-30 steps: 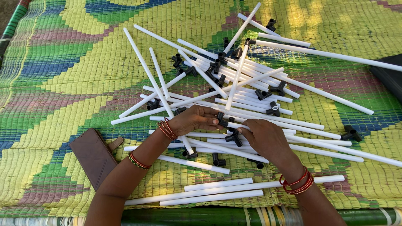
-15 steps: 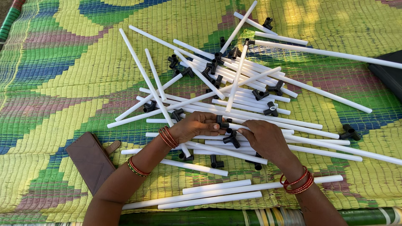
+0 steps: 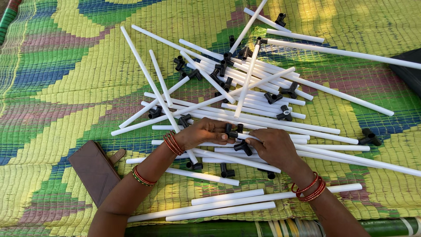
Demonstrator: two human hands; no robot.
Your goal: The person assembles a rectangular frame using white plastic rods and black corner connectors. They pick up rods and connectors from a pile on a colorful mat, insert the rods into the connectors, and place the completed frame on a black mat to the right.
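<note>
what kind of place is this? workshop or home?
Likely a floor workspace at home or outdoors, not a workshop: a woven plastic mat with sun patches, loose white pipes and black connectors spread on it, a brown wallet lying beside.

Both forearms are bare, with no sleeves in view. The left hand (image 3: 202,134) has a stack of thin red and orange bangles at the wrist, plus a second set with green farther up the forearm. The right hand (image 3: 274,147) has red and orange bangles at the wrist.
</note>
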